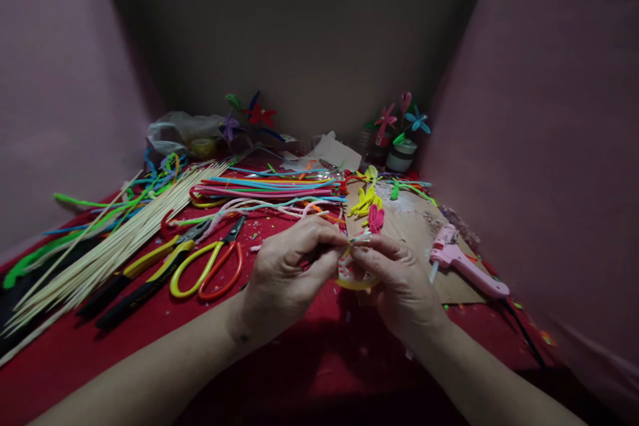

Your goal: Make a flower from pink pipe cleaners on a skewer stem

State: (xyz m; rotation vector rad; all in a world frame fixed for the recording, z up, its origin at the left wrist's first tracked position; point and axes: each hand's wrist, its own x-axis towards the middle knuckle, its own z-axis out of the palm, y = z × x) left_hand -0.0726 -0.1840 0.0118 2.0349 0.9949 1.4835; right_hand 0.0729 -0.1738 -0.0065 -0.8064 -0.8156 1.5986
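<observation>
My left hand [294, 266] is closed in a pinch at the middle of the view, on a small piece too small to name. Opposite it, my right hand [394, 273] pinches at the same spot, its fingertips nearly touching the left ones. Thin pale ends [362, 237] stick out between the fingertips. A yellow band [357, 284] curves below them, beside my right hand. Just behind the hands lie a pink looped piece [376, 218] and yellow looped pieces [366, 202] on a cardboard sheet [414, 229].
Scissors [210, 271], pliers [144, 273], wooden sticks [124, 233] and colored pipe cleaners [269, 188] lie left on the red cloth [309, 373]. A pink glue gun [466, 263] rests at right, its cord trailing forward. Pipe-cleaner flowers [387, 120] stand at the back.
</observation>
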